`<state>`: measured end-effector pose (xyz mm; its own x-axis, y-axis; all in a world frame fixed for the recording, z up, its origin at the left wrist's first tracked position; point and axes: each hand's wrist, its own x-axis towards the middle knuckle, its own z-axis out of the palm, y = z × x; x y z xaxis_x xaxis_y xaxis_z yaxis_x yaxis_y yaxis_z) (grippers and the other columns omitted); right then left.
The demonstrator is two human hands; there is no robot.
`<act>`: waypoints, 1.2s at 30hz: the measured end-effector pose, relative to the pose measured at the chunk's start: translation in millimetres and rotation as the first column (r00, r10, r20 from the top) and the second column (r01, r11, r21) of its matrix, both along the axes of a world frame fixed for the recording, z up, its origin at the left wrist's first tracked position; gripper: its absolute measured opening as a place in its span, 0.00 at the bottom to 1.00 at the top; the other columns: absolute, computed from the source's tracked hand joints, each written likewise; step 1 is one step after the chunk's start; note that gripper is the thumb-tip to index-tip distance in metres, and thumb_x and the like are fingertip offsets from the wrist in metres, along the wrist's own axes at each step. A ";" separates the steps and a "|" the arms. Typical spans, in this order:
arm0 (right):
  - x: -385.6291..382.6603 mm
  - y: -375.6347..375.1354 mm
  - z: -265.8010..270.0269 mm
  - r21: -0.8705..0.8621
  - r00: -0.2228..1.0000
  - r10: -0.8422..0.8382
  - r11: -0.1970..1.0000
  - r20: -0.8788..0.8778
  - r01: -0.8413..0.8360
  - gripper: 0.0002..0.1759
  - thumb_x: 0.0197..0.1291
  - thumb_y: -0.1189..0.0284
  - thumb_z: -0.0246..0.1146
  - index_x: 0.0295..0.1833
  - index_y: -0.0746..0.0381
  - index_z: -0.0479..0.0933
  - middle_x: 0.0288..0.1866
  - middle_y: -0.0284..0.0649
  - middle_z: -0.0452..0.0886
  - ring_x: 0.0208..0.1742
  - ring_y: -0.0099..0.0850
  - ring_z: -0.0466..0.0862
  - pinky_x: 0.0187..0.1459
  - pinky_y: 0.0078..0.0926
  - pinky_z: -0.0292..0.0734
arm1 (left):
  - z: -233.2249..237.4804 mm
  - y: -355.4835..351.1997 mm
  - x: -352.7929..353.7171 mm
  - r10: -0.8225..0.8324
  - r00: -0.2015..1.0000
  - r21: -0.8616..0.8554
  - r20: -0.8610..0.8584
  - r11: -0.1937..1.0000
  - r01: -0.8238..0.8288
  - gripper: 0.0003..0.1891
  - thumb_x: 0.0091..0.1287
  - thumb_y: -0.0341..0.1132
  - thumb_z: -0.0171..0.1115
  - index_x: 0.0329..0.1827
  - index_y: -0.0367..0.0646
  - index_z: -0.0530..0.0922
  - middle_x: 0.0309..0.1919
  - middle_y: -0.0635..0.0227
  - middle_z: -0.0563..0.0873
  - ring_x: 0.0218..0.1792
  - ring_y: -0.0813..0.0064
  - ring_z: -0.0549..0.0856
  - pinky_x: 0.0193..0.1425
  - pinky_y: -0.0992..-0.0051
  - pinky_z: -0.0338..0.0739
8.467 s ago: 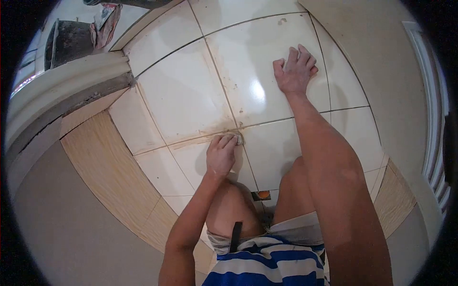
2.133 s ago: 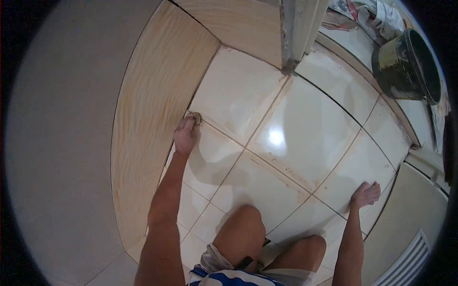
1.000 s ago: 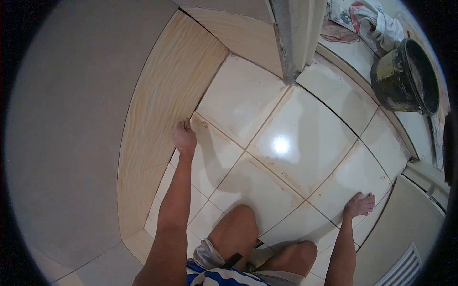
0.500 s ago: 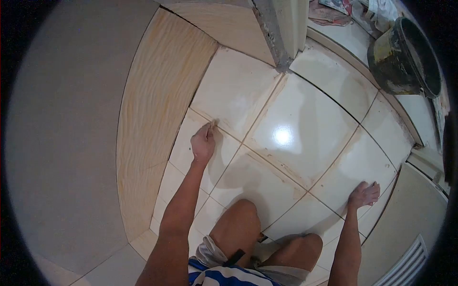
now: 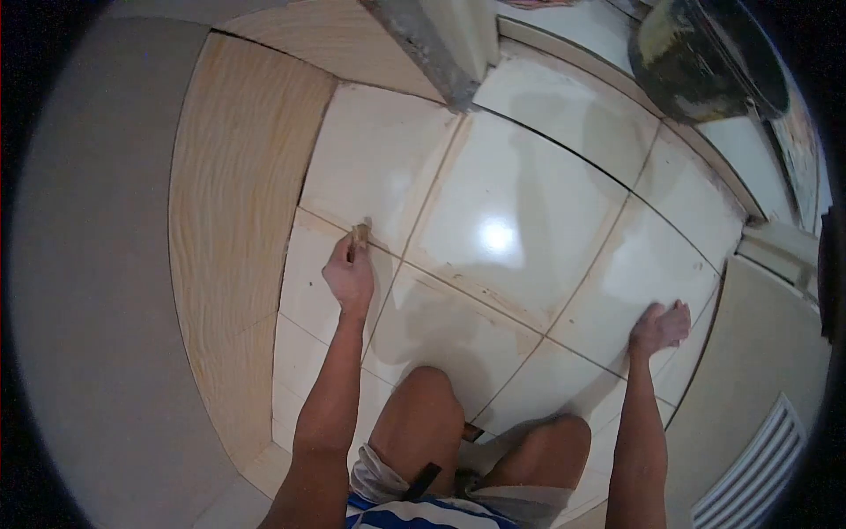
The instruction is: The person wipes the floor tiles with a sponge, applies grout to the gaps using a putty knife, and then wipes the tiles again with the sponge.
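My left hand (image 5: 350, 275) is closed, pinching a small tan piece (image 5: 359, 236), whose kind I cannot make out, between thumb and fingers. The piece is at a brown joint line between glossy white floor tiles (image 5: 379, 150), close to the wood-patterned strip on the left. My right hand (image 5: 659, 328) is on the tiled floor at the right with its fingers curled in. Nothing shows in it. Brown smears lie along several tile joints. Both my bent knees (image 5: 419, 406) are between the hands.
A dirty dark bucket (image 5: 696, 66) stands past the raised sill at the upper right. A grey-edged door post (image 5: 441, 53) rises at the top. A pale panel with a slatted vent (image 5: 749, 467) lies at the lower right. Wood-patterned tiles (image 5: 238, 176) border the left side.
The camera view has shifted, so the bucket and post sit higher, and the post further left. My left hand remains at the joint line with its tan piece showing more clearly. My right hand stays down.
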<state>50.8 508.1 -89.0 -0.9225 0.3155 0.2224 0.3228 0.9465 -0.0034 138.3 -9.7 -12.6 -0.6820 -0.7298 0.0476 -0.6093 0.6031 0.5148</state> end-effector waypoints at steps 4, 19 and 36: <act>-3.2 -6.6 2.1 -0.055 0.996 -0.063 0.996 0.063 0.066 0.30 0.57 0.64 0.58 0.64 0.67 0.68 0.67 0.50 0.67 0.67 0.49 0.65 0.67 0.52 0.58 | 34.8 14.2 -33.0 0.230 0.944 0.216 -0.237 0.960 -0.180 0.15 0.68 0.28 0.61 0.54 0.29 0.78 0.43 0.59 0.87 0.43 0.72 0.85 0.51 0.73 0.79; -3.3 -13.5 9.7 -0.114 0.998 -0.065 0.991 0.027 0.067 0.26 0.57 0.64 0.57 0.60 0.66 0.70 0.67 0.48 0.65 0.65 0.47 0.63 0.61 0.53 0.58 | 7.3 132.5 -68.4 0.329 0.899 0.623 -0.288 0.778 -0.085 0.13 0.71 0.24 0.56 0.57 0.29 0.74 0.46 0.61 0.84 0.45 0.78 0.83 0.52 0.77 0.79; -1.5 -11.8 12.2 -0.173 1.000 -0.012 0.985 -0.028 0.007 0.27 0.58 0.62 0.57 0.61 0.66 0.69 0.67 0.49 0.64 0.64 0.49 0.63 0.60 0.55 0.58 | 80.0 172.8 -48.3 0.402 0.851 0.794 -0.339 0.607 0.029 0.17 0.70 0.26 0.59 0.61 0.34 0.73 0.50 0.61 0.84 0.49 0.72 0.83 0.54 0.73 0.80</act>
